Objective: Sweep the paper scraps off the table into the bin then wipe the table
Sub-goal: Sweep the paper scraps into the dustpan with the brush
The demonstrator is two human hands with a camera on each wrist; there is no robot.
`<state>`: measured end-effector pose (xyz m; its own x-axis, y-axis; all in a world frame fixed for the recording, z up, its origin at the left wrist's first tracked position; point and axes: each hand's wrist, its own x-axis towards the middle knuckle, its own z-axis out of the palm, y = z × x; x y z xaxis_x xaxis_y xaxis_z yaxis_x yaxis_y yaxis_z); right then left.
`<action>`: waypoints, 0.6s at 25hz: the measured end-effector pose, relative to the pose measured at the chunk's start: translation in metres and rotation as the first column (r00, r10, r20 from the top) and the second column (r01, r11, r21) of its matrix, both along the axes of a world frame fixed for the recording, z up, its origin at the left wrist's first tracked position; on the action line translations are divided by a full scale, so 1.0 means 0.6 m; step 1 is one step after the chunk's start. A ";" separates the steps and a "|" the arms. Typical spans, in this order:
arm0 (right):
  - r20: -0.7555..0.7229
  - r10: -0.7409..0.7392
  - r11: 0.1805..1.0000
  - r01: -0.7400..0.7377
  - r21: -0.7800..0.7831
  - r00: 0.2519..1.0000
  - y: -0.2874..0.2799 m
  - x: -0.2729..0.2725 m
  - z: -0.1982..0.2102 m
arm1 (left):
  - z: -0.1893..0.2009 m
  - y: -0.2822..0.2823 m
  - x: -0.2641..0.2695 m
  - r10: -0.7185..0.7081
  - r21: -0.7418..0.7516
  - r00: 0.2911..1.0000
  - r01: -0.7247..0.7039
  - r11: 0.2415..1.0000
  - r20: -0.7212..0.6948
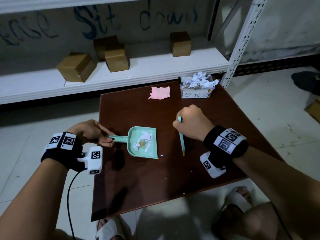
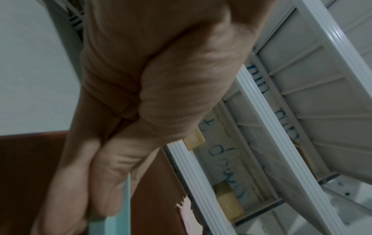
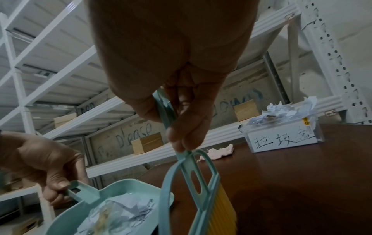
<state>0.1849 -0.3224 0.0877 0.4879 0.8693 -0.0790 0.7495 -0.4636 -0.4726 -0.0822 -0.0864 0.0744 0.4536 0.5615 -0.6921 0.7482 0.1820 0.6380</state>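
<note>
Left hand point(image 1: 90, 131) has its grip pinched on the dustpan point(image 1: 143, 142) handle; right hand point(image 1: 191, 122) is fisted around the brush point(image 1: 181, 142), bristles down. Both work mid-desk point(image 1: 207, 170), dark brown wood on pale floor tiles, white shelving point(image 1: 121, 73) behind. Torn white paper scraps point(image 1: 143, 142) sit in the mint pan. Pink cloth point(image 1: 159, 93) lies near the far edge; the labelled bin point(image 1: 196, 92) is heaped full at the far right corner.

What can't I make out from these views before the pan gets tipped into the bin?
- Dustpan in the left wrist view: the left hand hides all but a sliver.
- Brush bristles in the head view: edge-on, only a thin line.
- Specks on the table near the front edge: too small to identify.
- Bin depth: heaped scraps hide it.
</note>
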 end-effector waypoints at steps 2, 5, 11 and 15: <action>-0.001 0.047 0.999 -0.047 -0.005 0.999 0.004 -0.017 -0.006 | 0.002 0.000 -0.008 -0.019 0.020 0.999 0.020 1.000 -0.025; 0.041 0.122 0.992 -0.123 0.029 0.992 0.018 -0.041 -0.019 | 0.008 -0.003 -0.017 -0.032 0.026 0.998 0.033 0.999 -0.048; 0.075 0.162 0.976 -0.171 0.136 0.984 0.053 -0.083 -0.042 | 0.011 -0.009 -0.018 -0.053 0.036 0.998 0.054 0.998 -0.032; 0.060 0.197 0.967 -0.204 0.152 0.978 0.069 -0.095 -0.049 | 0.009 -0.009 -0.014 -0.063 0.034 0.996 0.065 0.997 -0.059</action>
<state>0.1280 -0.2810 0.0581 0.3019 0.9497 0.0830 0.8412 -0.2244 -0.4920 -0.0904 -0.0921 0.0797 0.4490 0.5575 -0.6983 0.7933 0.1108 0.5986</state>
